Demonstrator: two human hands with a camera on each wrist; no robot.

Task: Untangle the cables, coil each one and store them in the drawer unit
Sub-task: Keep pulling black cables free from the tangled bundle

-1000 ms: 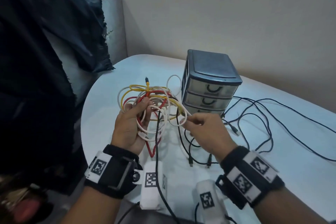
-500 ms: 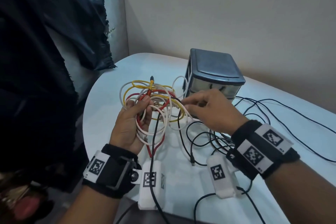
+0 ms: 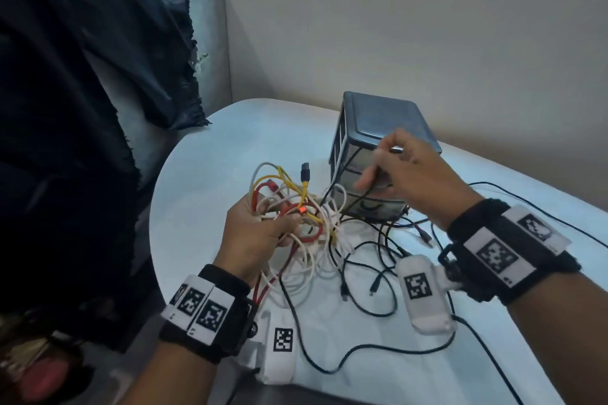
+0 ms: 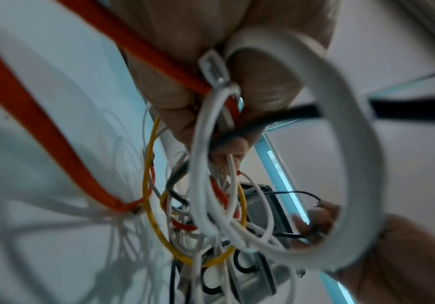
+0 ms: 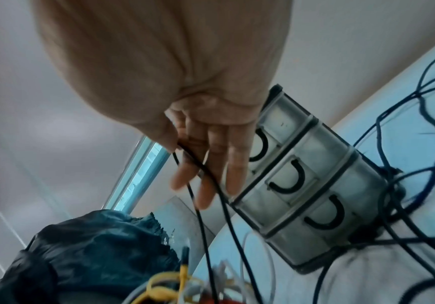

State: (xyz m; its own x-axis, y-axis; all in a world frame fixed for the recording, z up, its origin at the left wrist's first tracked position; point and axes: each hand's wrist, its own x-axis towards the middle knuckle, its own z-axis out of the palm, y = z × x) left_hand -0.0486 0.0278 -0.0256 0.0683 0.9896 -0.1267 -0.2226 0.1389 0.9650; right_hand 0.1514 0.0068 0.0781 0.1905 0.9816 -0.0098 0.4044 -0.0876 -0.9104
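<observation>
A tangle of white, red and yellow cables (image 3: pixel 296 207) hangs over the table's left part, and my left hand (image 3: pixel 289 223) grips it with curled fingers. In the left wrist view those fingers (image 4: pixel 258 88) close on red, white and black strands of the tangle (image 4: pixel 211 205). My right hand (image 3: pixel 378 153) is raised in front of the grey three-drawer unit (image 3: pixel 388 115). It pinches a thin black cable (image 3: pixel 345 171) that runs down into the tangle. In the right wrist view thumb and forefinger hold the black cable (image 5: pixel 203 226), the other fingers (image 5: pixel 234 164) straight. All three drawers (image 5: pixel 302 185) are shut.
More black cables (image 3: pixel 378 260) lie looped on the white table (image 3: pixel 230 154) in front of and to the right of the unit. A dark cloth (image 3: pixel 82 76) hangs over a metal box (image 3: pixel 210 43) at the left. A wall stands close behind.
My right hand has risen from the tangle to the front of the drawer unit, drawing a black cable up with it. My left hand keeps its hold on the bundle.
</observation>
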